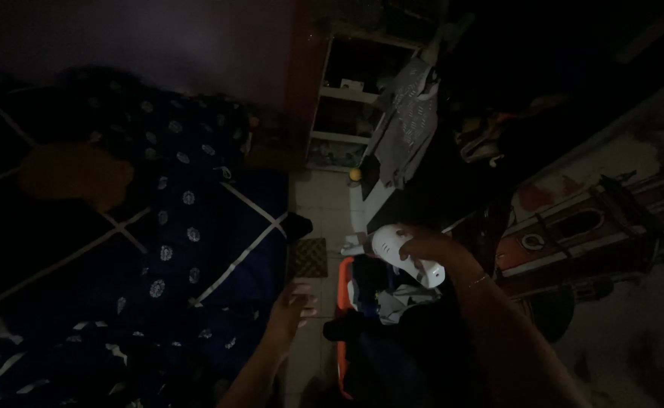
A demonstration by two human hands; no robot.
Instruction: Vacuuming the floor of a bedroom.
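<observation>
White plastic clog, perforated along its upper, sits in the right hand, whose fingers wrap over its top, directly above an orange-rimmed basket heaped with dark and pale clothes. Left of that basket spreads the dark blue patterned bedspread, the biggest thing in view. Beyond the basket stands a white shelf unit. Left hand hovers just left of the basket, fingers loosely spread, holding nothing.
</observation>
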